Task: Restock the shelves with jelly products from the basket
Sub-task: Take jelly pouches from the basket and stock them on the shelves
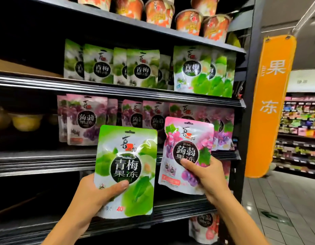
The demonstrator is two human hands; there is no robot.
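My left hand (98, 193) grips a green jelly pouch (128, 156) upright, thumb across its front, in front of the lower shelves. My right hand (209, 175) grips a pink-purple jelly pouch (185, 138) upright, close to the row of matching purple pouches (86, 119) on the middle shelf. A row of green pouches (142, 68) stands on the shelf above. The basket is out of view.
Orange jelly cups (158, 13) line the top shelf. Yellow cups (27, 121) sit at the left of the purple row. A reddish pouch (204, 227) stands on the bottom shelf. An orange hanging sign (270, 103) marks the shelf end; a tiled aisle (286, 200) runs to the right.
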